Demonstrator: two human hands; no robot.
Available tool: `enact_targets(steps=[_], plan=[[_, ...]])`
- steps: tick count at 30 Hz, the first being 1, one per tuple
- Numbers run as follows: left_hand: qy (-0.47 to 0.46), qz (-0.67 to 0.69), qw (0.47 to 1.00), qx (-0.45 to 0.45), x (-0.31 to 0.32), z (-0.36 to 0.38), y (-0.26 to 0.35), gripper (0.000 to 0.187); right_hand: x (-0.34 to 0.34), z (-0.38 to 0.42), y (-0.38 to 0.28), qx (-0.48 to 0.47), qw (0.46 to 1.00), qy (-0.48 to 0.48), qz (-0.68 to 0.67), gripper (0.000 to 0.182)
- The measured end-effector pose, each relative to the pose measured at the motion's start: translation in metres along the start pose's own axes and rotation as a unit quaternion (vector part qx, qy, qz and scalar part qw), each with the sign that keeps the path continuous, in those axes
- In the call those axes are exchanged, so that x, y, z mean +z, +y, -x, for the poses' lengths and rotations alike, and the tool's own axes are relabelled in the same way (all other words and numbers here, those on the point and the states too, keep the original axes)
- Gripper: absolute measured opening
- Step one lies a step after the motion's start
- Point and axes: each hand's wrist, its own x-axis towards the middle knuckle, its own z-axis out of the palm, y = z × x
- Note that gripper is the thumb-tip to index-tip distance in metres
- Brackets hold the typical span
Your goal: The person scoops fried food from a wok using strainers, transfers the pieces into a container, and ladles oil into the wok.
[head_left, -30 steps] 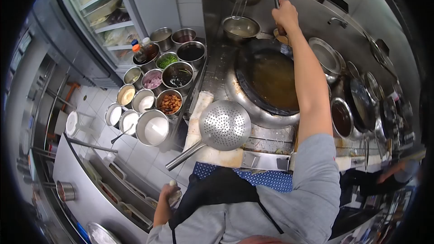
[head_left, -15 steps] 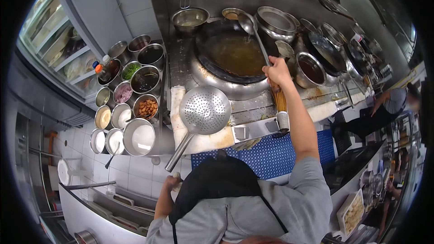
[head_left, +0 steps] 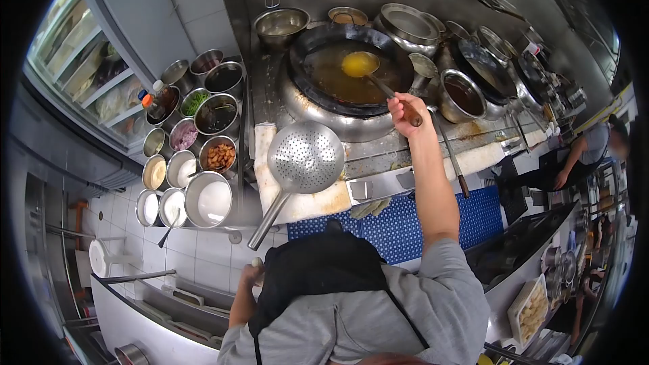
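My right hand (head_left: 409, 111) is closed around the wooden-ended handle of a metal ladle (head_left: 380, 85). The ladle's bowl, filled with yellow liquid (head_left: 358, 64), is over the large black wok (head_left: 297, 71), which contains brownish-yellow liquid (head_left: 331, 88). Low beside the dark apron, my left hand (head_left: 251, 275) is closed; a small pale thing shows at its fingers, too little to name. A perforated metal strainer (head_left: 306, 157) lies at the stove's front edge on a stained cloth (head_left: 318, 206), its handle pointing toward me.
On the left stand several metal pots, one with white contents (head_left: 208, 199), another with browned pieces (head_left: 220, 155). Right of the wok are a pot of dark liquid (head_left: 463, 94) and a long-handled tool (head_left: 451, 159). Another person (head_left: 588, 152) is at the far right.
The ladle's bowl has come down from the wok's far rim to its middle and now shows yellow liquid. My right hand has moved slightly lower. My left hand stays low by the apron.
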Motion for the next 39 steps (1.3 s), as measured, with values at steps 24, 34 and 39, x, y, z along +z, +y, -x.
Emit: enact_targets(steps=[24,34,39], plan=[[0.035,0.089,0.994,-0.043,0.011,0.011,0.029,0.047,0.123,0.005,-0.081,-0.117,0.952,-0.104,-0.263,0.021],[0.056,0.150,0.986,-0.041,0.009,0.047,0.047,0.042,0.256,-0.017,-0.166,-0.167,0.956,-0.127,-0.204,0.020],[0.074,0.229,0.967,-0.088,0.005,0.090,0.066,0.033,0.332,-0.041,-0.209,-0.163,0.952,-0.090,-0.243,0.019]])
